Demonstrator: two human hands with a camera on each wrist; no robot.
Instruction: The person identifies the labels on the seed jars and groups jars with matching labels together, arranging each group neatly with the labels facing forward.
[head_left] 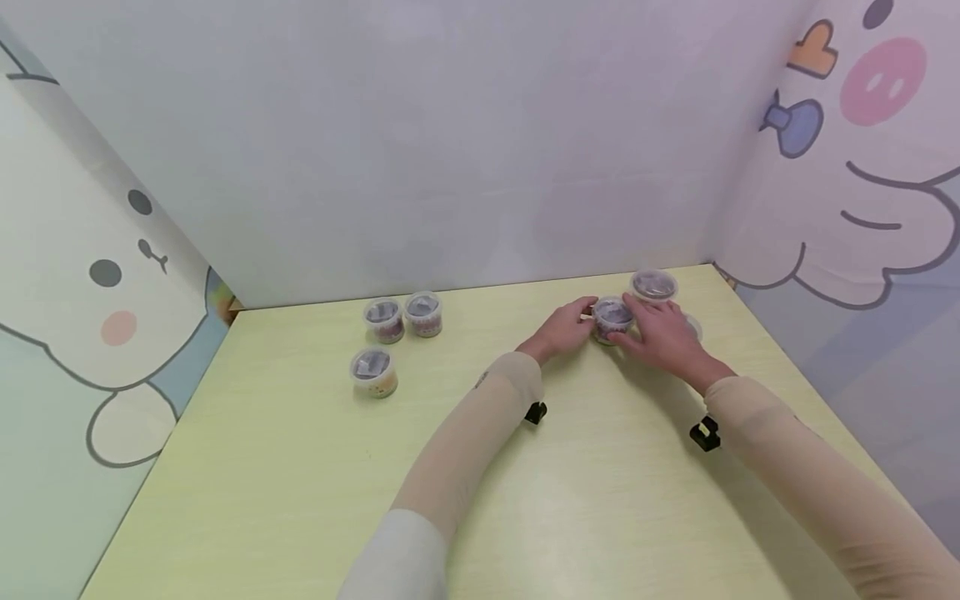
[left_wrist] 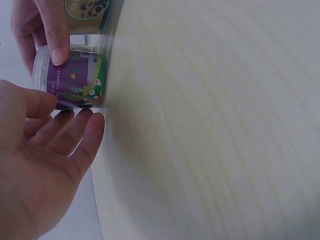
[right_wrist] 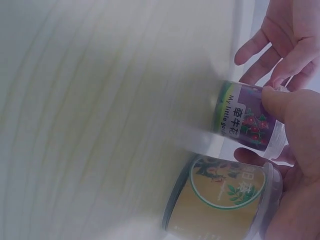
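A small clear-lidded plastic tub with a purple label (head_left: 612, 320) stands on the table between both hands. My right hand (head_left: 663, 337) holds it, thumb on the near side and a finger on the far side; the thumb lies across its label (right_wrist: 252, 117) in the right wrist view. On the other side my left hand (head_left: 562, 330) has its thumb at the tub's edge and its fingers loosely extended beside it. Close to the right hand is a larger tub with a tan label (right_wrist: 215, 200), partly hidden beneath that hand in the head view.
Behind the right hand stands another lidded tub (head_left: 653, 286). Three more small tubs sit at left: one (head_left: 384, 321) and its neighbour (head_left: 424, 315) near the back edge, another (head_left: 373, 372) nearer. A pale wall (head_left: 465, 167) rises behind the yellow table (head_left: 300, 500).
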